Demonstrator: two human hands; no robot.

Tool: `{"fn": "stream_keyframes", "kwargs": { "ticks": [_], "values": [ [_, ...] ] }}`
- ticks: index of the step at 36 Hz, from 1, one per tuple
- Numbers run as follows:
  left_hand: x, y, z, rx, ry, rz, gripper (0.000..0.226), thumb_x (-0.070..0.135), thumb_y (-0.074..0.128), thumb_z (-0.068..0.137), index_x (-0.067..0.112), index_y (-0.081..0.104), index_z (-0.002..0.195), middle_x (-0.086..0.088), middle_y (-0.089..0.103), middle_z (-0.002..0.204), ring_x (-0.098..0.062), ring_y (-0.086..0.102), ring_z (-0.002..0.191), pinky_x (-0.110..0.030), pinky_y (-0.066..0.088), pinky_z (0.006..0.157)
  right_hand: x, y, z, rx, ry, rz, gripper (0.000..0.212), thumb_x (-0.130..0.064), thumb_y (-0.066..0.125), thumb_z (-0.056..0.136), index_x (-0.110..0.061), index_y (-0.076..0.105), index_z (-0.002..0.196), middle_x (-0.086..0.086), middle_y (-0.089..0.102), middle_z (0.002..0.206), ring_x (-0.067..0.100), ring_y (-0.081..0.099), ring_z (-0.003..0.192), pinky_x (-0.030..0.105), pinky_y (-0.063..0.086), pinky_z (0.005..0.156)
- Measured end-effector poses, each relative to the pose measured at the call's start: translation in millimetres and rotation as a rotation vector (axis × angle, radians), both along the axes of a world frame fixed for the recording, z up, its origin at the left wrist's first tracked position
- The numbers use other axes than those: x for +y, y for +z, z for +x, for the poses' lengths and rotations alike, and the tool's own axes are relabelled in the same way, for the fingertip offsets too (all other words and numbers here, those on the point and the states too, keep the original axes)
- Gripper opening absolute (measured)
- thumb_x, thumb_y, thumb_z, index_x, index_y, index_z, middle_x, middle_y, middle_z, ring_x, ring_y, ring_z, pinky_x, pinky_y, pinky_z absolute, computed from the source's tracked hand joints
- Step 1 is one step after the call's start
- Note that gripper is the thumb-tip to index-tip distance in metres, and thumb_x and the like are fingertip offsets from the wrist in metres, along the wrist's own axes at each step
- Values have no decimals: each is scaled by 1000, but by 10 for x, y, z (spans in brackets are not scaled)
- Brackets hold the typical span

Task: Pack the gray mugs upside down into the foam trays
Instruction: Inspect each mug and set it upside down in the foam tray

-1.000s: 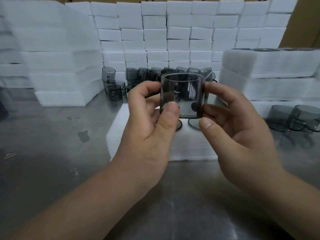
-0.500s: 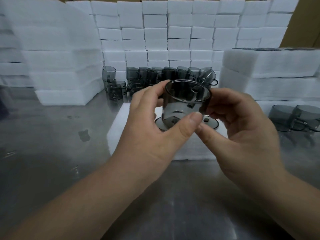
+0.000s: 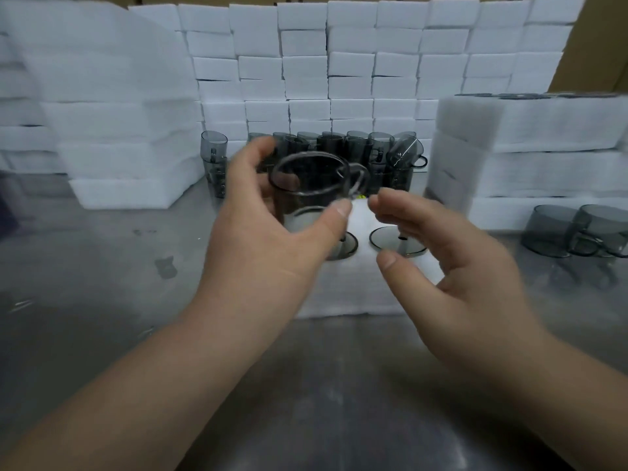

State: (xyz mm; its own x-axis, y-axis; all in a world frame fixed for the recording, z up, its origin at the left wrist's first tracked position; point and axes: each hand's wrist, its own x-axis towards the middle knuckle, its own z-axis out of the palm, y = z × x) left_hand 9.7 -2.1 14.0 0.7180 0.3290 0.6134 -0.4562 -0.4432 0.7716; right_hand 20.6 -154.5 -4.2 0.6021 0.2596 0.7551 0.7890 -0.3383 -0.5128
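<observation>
Foam stacks (image 3: 306,62) wall the desk (image 3: 102,273); left fingers (image 3: 334,214) clamp mug (image 3: 309,195) rim-up above tray (image 3: 339,294), right fingers (image 3: 390,202) apart beside it.

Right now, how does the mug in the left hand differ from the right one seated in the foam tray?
The held mug is mouth up, gripped by the left hand; the seated mug is upside down in the foam tray. The held mug shows its wall and handle; the seated mug shows only its flat base. Both are smoky gray and see-through.
</observation>
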Motion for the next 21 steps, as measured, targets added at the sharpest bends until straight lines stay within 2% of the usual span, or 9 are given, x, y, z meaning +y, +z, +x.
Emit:
{"fn": "stream_keyframes", "kwargs": {
  "ticks": [2,4,8,12,14,16,18,19,21],
  "values": [
    [95,51,53,-23,52,-24,52,44,68,61,47,38,104,26,58,93,19,56,85,-2,43,76,-9,-15,33,71,-62,-78,43,-35,55,80,-43,49,121,-35,47,117,-23,47,95,-2,31,83],
    [210,98,111,-28,119,-54,55,41,72,65,43,39,109,29,54,90,26,51,78,4,39,69,-10,-37,83,109,-104,-195,44,-41,51,84,-38,49,127,-42,40,114,-28,41,88,-5,28,77],
    [433,146,219,-2,216,-173,60,27,69,77,28,40,129,27,47,87,31,43,61,6,33,51,4,-50,141,121,-173,-358,57,-40,47,77,-34,45,134,-32,33,120,-23,24,108,-7,11,89],
    [555,152,295,83,236,-240,67,26,69,78,20,37,136,23,48,85,14,47,62,1,33,43,13,-43,131,91,-192,-409,59,-43,45,76,-33,46,134,-28,34,117,-9,27,118,4,14,95],
    [556,144,296,136,225,-207,49,22,69,77,23,47,121,20,52,85,14,51,58,-2,35,44,17,-36,120,83,-195,-431,59,-43,44,76,-33,47,134,-29,34,114,-8,27,117,4,14,92],
    [534,124,298,179,216,-161,27,17,69,77,29,48,90,21,49,75,19,47,47,0,32,40,21,-30,111,80,-197,-437,60,-44,43,75,-31,48,133,-29,33,111,-8,27,114,-3,8,89],
    [494,103,296,214,189,-116,32,21,71,75,30,45,90,24,46,74,19,46,51,3,30,40,20,-27,107,77,-195,-441,59,-45,43,75,-31,49,132,-32,32,106,-8,29,108,-9,3,84],
    [470,93,290,226,181,-95,37,23,72,74,31,44,96,25,45,75,19,46,54,3,30,41,19,-29,111,79,-188,-446,59,-46,42,75,-31,49,132,-35,30,104,-12,29,103,-10,2,83],
    [429,75,278,253,161,-68,37,21,72,74,32,41,91,23,48,71,23,45,49,2,30,39,16,-37,125,80,-167,-460,58,-46,42,76,-32,49,131,-39,28,100,-22,21,97,-9,0,85]
  ]
}}
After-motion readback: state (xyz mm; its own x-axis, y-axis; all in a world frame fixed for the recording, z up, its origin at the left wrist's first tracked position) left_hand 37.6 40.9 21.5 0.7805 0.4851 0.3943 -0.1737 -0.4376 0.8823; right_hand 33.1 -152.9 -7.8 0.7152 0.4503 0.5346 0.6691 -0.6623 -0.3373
